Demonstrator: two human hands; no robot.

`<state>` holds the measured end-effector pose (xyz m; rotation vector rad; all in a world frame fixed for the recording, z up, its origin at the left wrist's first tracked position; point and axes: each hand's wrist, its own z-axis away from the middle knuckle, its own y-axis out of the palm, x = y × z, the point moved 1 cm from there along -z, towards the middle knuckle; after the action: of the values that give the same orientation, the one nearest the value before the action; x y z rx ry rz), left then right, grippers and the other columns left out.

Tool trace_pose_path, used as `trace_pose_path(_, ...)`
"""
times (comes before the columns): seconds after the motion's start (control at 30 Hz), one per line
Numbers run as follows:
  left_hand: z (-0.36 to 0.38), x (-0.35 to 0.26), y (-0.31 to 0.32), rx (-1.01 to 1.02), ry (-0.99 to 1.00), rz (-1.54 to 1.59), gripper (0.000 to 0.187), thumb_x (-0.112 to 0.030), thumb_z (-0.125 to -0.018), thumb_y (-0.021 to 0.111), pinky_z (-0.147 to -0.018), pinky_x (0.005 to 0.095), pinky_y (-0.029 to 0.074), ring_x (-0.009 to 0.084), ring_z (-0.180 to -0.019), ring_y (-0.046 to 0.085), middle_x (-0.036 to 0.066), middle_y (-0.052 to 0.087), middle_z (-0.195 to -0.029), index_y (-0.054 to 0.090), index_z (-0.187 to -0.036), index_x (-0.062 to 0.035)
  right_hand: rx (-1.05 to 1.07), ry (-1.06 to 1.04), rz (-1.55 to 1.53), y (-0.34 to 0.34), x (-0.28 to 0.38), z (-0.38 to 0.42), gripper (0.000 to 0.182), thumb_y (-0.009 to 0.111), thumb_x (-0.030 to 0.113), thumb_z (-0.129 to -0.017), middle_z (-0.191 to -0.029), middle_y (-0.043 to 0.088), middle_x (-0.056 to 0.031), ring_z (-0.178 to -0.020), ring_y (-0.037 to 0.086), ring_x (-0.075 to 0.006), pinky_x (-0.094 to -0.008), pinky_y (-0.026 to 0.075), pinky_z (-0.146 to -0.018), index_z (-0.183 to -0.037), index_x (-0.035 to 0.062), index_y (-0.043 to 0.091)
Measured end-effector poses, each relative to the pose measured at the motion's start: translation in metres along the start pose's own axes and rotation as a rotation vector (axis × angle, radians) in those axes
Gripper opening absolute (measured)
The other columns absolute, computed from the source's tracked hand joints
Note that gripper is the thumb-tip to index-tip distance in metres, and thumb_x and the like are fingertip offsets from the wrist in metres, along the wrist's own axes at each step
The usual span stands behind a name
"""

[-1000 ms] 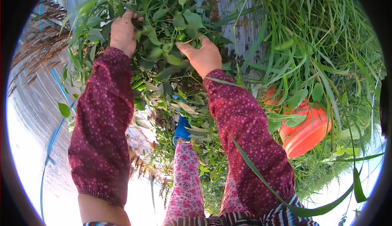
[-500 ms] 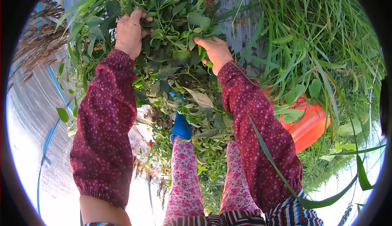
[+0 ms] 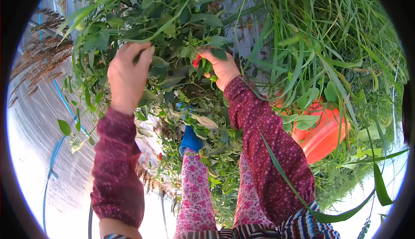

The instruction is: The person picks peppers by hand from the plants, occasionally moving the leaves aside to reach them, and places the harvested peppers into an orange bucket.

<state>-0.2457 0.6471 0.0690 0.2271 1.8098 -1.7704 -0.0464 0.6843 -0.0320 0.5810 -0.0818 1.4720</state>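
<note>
Seen from above, two bare hands reach forward into a leafy green plant (image 3: 177, 83) that fills the upper middle of the view. The right hand (image 3: 222, 69) is at the plant's right side, partly closed, its fingers curled around a small bunch of peppers. A red pepper (image 3: 196, 62) shows at the fingertips, and a green pepper (image 3: 213, 78) lies against the underside of the fingers. A leaf covers part of this hand.

The left hand (image 3: 125, 77) is over the plant's left side, well apart from the peppers, its back to the viewer. Its fingers are bent, with thumb and fingertips near each other; whether they hold anything cannot be told.

Both forearms wear dark red patterned sleeves (image 3: 274, 152). Below the plant are pink floral trouser legs (image 3: 196, 191) and a blue boot (image 3: 190, 140) among the lower leaves. Tall grass (image 3: 328, 40) grows to the plant's right, partly hiding an orange-red bucket (image 3: 324, 131). Dry brown reeds (image 3: 43, 46) and a blue cord (image 3: 64, 98) lie to its left.
</note>
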Motion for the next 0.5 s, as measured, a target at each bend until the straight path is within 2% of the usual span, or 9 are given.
trace_pose_path(0.03,0.005,-0.007,0.001,0.002,0.005,-0.002,0.022,-0.021,-0.082,0.065,-0.070,0.0296,0.049,0.0248,-0.073,0.063,0.012,0.066,-0.084,0.065,-0.095,-0.0022,-0.015,0.014,0.016,0.000,0.001,0.001,0.019,0.076,0.025,-0.075,-0.078,0.061,0.0051,-0.063,0.051,-0.0094,-0.0293,0.035,-0.049,-0.085,0.0169,0.063)
trace_pose_path(0.1,0.013,-0.026,0.011,0.178,-0.136,0.122,0.015,-0.017,-0.082,0.063,-0.069,0.0335,0.049,0.0327,-0.074,0.061,0.014,0.065,-0.086,0.065,-0.090,-0.0049,-0.005,0.033,0.024,-0.002,-0.003,-0.002,0.018,0.075,0.024,-0.075,-0.078,0.060,0.0048,-0.063,0.051,-0.0089,-0.0280,0.034,-0.048,-0.086,0.0166,0.063)
trace_pose_path(0.13,0.011,-0.025,0.027,0.163,0.032,0.059,0.013,-0.013,-0.081,0.061,-0.068,0.0369,0.050,0.0332,-0.079,0.061,0.013,0.064,-0.087,0.063,-0.090,-0.0049,0.005,0.019,0.042,-0.002,-0.004,-0.002,0.018,0.075,0.024,-0.076,-0.078,0.060,0.0047,-0.063,0.051,-0.0088,-0.0280,0.034,-0.048,-0.086,0.0161,0.062)
trace_pose_path(0.17,0.004,-0.023,0.043,0.163,0.034,0.058,0.013,-0.013,-0.081,0.061,-0.068,0.0369,0.050,0.0332,-0.079,0.061,0.013,0.064,-0.087,0.063,-0.090,-0.0049,0.015,0.002,0.060,-0.002,-0.004,-0.002,0.019,0.075,0.024,-0.076,-0.079,0.060,0.0045,-0.064,0.051,-0.0087,-0.0279,0.035,-0.048,-0.087,0.0155,0.062)
trace_pose_path(0.23,-0.011,-0.021,0.072,0.327,0.142,-0.145,0.016,-0.008,-0.078,0.058,-0.072,0.0411,0.050,0.0335,-0.086,0.061,0.014,0.062,-0.091,0.062,-0.094,-0.0055,-0.019,-0.017,0.096,0.001,-0.007,-0.003,0.020,0.075,0.023,-0.076,-0.079,0.061,0.0046,-0.064,0.051,-0.0087,-0.0279,0.035,-0.048,-0.089,0.0150,0.062)
trace_pose_path(0.33,-0.020,-0.017,0.096,0.446,0.134,-0.145,0.020,-0.006,-0.076,0.056,-0.077,0.0426,0.049,0.0341,-0.091,0.059,0.016,0.060,-0.093,0.060,-0.096,-0.0048,-0.022,-0.045,0.150,-0.010,-0.013,-0.005,0.021,0.075,0.024,-0.076,-0.079,0.060,0.0046,-0.066,0.052,-0.0086,-0.0280,0.037,-0.050,-0.090,0.0151,0.062)
trace_pose_path(0.4,-0.017,-0.015,0.093,0.433,0.161,-0.090,0.020,-0.007,-0.076,0.057,-0.079,0.0433,0.049,0.0343,-0.093,0.058,0.016,0.060,-0.096,0.059,-0.095,-0.0046,0.010,-0.059,0.155,-0.015,-0.017,-0.005,0.021,0.075,0.026,-0.076,-0.079,0.059,0.0046,-0.069,0.053,-0.0086,-0.0282,0.038,-0.053,-0.090,0.0158,0.062)
trace_pose_path(0.5,-0.010,-0.020,0.086,0.470,0.169,-0.079,0.021,-0.008,-0.075,0.058,-0.081,0.0435,0.048,0.0345,-0.096,0.057,0.016,0.059,-0.100,0.059,-0.096,-0.0049,0.018,-0.114,0.169,-0.015,-0.020,-0.001,0.022,0.074,0.022,-0.077,-0.080,0.061,0.0044,-0.062,0.051,-0.0082,-0.0268,0.038,-0.046,-0.094,0.0138,0.063)
